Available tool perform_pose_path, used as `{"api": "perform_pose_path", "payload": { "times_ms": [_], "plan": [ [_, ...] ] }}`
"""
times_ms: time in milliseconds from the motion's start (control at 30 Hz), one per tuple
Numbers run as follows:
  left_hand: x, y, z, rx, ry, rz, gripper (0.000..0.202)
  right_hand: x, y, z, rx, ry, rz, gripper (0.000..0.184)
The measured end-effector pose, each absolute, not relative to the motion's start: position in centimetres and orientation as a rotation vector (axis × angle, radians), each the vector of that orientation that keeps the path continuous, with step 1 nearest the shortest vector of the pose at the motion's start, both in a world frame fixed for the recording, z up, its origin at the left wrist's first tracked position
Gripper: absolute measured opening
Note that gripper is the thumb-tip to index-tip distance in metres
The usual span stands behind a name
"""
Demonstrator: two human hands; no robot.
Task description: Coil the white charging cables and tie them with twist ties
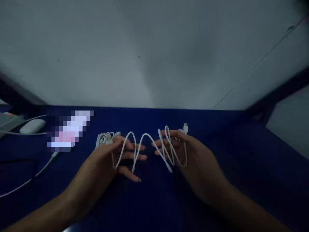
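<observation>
A white USB charging cable (144, 134) hangs in loose coils between my two hands, above a dark blue tabletop. My left hand (106, 161) grips one end near the thumb, where a flat USB plug (108, 139) sticks up; its other fingers spread below the loops. At the other end, my right hand (190, 151) holds the cable with the small metal-tipped plug (185, 128) pointing up past the thumb. Several loops lie across the right fingers. Behind the left hand sits a bundle of white cable (100, 139), partly hidden by that hand.
To the left lies a lit phone (74, 127), its screen blurred out, with a white cord (45, 166) plugged in. A rounded white case (32, 126) and a power strip (11, 120) with a red light are farther left. A pale wall (116, 74) rises behind the blue table (149, 209).
</observation>
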State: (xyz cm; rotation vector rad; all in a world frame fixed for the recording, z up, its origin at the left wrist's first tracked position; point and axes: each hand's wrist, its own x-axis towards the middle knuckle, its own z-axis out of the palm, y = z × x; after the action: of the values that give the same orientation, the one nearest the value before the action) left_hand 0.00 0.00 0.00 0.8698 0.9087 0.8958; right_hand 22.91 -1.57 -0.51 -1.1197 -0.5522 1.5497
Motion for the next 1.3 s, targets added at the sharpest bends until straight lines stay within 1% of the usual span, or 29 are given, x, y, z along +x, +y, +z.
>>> {"api": "perform_pose_path", "payload": {
  "times_ms": [233, 467, 733, 833, 900, 1033, 1300],
  "plan": [
    [-0.03, 0.17, -0.18, 0.857, 0.884, 0.872, 0.034, 23.14, -1.47, -0.91, -1.106, -0.636, 1.562, 0.034],
    [-0.31, 0.14, -0.43, 0.853, 0.853, 0.889, 0.028, 23.04, -1.46, -0.85, -1.085, -0.635, 1.569, 0.033],
    [-0.68, 0.09, -0.52, 0.83, 0.846, 0.9, 0.034, 22.94, -1.45, -0.62, -1.076, -0.602, 1.567, 0.031],
    [-0.53, 0.13, -0.31, 0.817, 0.848, 0.892, 0.037, 22.89, -1.39, -0.52, -1.084, -0.573, 1.582, 0.035],
    [-0.33, 0.17, -0.15, 0.806, 0.852, 0.88, 0.037, 22.9, -1.37, -0.55, -1.089, -0.565, 1.584, 0.036],
    [0.02, 0.2, 0.17, 0.796, 0.84, 0.877, 0.038, 23.02, -1.41, -0.75, -1.092, -0.576, 1.578, 0.031],
    [0.11, 0.1, 0.35, 0.777, 0.852, 0.871, 0.038, 23.17, -1.59, -0.65, -1.101, -0.606, 1.594, 0.034]
  ]
}}
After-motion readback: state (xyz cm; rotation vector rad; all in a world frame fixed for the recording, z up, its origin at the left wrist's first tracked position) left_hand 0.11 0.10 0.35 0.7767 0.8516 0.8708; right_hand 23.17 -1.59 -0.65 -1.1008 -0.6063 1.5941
